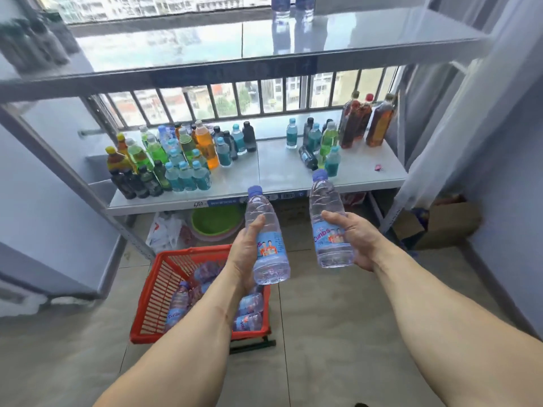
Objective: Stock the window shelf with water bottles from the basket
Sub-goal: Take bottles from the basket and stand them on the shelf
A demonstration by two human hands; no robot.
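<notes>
Two water bottles (267, 239) (330, 221) held upright, caps toward shelf (293, 174); left hand (246, 254), right hand (352, 236) each wrapped round one; right nearer shelf edge.

"Cunbs" on the right bottle's label (330, 236); other labels illegible.

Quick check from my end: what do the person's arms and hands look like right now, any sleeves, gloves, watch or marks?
Both forearms are bare as far as the frame shows: no sleeves, no gloves. The left hand and right hand show no rings, and no watch or band sits on either wrist. The left forearm carries a thin reddish scratch-like line on its inner side, partway up from the wrist. The right forearm shows no such mark.
</notes>
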